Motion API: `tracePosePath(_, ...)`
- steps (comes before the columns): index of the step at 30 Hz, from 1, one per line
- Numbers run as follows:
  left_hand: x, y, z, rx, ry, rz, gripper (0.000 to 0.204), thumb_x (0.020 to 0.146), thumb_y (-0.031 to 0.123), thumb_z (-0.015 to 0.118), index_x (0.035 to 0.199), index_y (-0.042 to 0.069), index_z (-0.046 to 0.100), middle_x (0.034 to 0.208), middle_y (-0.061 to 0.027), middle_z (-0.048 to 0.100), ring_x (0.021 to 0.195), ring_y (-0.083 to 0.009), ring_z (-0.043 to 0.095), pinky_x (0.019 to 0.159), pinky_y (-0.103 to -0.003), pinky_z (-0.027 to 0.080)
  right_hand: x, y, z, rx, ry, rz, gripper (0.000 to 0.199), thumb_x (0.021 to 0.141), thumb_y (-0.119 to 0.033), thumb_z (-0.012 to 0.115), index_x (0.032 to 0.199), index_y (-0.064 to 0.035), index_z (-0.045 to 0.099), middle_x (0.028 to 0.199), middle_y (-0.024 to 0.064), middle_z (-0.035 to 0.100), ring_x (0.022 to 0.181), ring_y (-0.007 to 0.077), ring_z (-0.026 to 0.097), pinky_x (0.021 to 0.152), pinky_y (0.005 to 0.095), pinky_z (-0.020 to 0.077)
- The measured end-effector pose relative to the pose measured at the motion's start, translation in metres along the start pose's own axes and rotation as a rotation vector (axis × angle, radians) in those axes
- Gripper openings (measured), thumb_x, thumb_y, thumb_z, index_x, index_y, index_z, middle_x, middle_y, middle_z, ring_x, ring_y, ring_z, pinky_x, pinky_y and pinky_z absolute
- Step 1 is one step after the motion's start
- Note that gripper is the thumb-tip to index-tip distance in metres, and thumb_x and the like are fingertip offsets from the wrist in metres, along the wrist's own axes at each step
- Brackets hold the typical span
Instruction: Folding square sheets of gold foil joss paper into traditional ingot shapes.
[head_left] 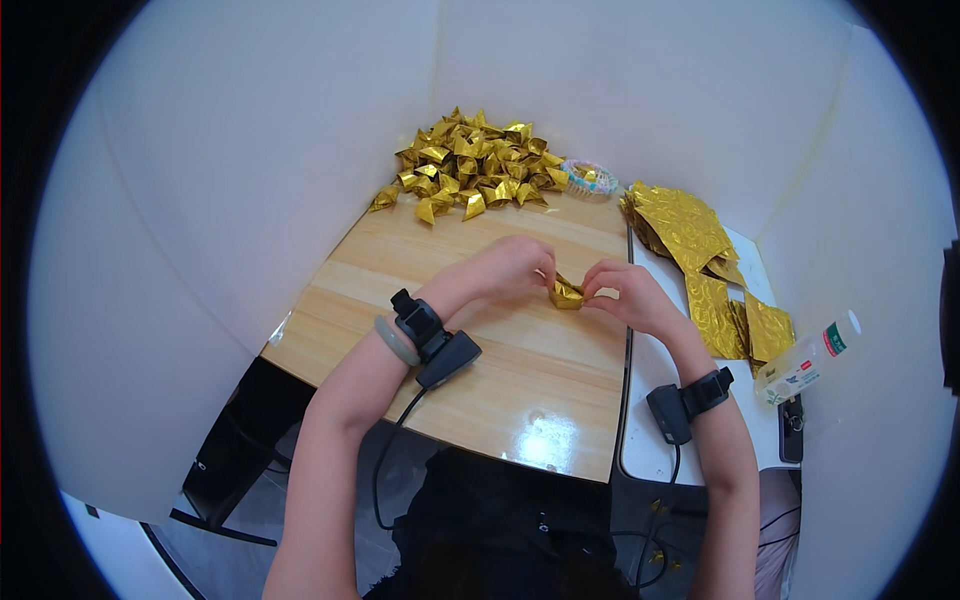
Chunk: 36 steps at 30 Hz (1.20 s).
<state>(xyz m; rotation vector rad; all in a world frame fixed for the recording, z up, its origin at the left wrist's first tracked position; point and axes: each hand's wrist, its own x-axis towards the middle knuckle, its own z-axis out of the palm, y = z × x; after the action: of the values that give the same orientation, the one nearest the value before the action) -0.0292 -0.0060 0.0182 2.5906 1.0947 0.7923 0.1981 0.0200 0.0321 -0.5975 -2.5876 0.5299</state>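
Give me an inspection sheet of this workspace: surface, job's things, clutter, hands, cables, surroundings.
Surface: wooden table, with a white table along its right side.
Job's things: folded gold piece in hand; pile of folded gold pieces at the far edge; gold sheets on the white table.
Clutter: pastel ring beside the pile; clear bottle at right.
Hands: left hand and right hand both pinch the piece.
Cables: one black cable near each forearm.
Surroundings: pale walls.
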Motion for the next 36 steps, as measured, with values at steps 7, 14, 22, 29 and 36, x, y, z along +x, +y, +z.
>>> tracePosePath(7, 0.004, -0.001, 0.000, -0.223, 0.006, 0.013, 0.012, 0.069, -0.004, 0.061, 0.078, 0.004, 0.064, 0.079, -0.0044, 0.060, 0.077, -0.0169, 0.059, 0.066, -0.029, 0.048, 0.001, -0.002, 0.005, -0.038, 0.047, -0.083, 0.011, 0.068, -0.004, 0.065, 0.077, -0.0040, 0.059, 0.088, 0.0059, 0.059, 0.081, 0.0235, 0.057, 0.072, 0.0306, 0.0462)
tracePosePath(14, 0.000, -0.007, -0.001, -0.287, -0.054, -0.015, 0.015, 0.071, -0.001, 0.062, 0.085, 0.003, 0.061, 0.079, -0.0053, 0.062, 0.073, -0.0139, 0.059, 0.066, -0.025, 0.048, 0.002, -0.001, 0.008, 0.059, 0.041, -0.018, 0.010, 0.070, -0.001, 0.060, 0.080, -0.0019, 0.058, 0.092, 0.0090, 0.058, 0.082, 0.0237, 0.058, 0.073, 0.0294, 0.0471)
tracePosePath(22, 0.005, -0.003, 0.011, -0.414, 0.115, -0.271, 0.008, 0.072, 0.001, 0.062, 0.080, 0.001, 0.059, 0.077, -0.0051, 0.062, 0.072, -0.0136, 0.059, 0.069, -0.025, 0.047, 0.008, 0.003, 0.022, 0.374, 0.425, 0.155, 0.022, 0.077, -0.005, 0.057, 0.099, -0.0009, 0.054, 0.102, 0.0114, 0.057, 0.086, 0.0198, 0.060, 0.072, 0.0265, 0.0478)
tracePosePath(29, 0.007, -0.007, 0.016, -0.507, 0.149, -0.195, 0.006, 0.071, -0.005, 0.060, 0.075, 0.000, 0.059, 0.080, -0.0051, 0.060, 0.076, -0.0120, 0.057, 0.070, -0.024, 0.047, 0.006, 0.002, 0.013, 0.758, 0.260, 0.476, 0.032, 0.084, -0.017, 0.053, 0.110, 0.0005, 0.048, 0.092, 0.0091, 0.060, 0.079, 0.0141, 0.061, 0.065, 0.0244, 0.0483)
tracePosePath(36, 0.008, 0.002, 0.018, -0.317, 0.141, 0.046, 0.010, 0.070, -0.007, 0.056, 0.074, 0.001, 0.060, 0.079, -0.0045, 0.059, 0.076, -0.0128, 0.057, 0.070, -0.025, 0.047, 0.007, -0.003, 0.014, 0.618, 0.269, 0.547, 0.027, 0.083, -0.013, 0.051, 0.107, 0.0007, 0.052, 0.096, 0.0071, 0.058, 0.082, 0.0115, 0.059, 0.067, 0.0245, 0.0486)
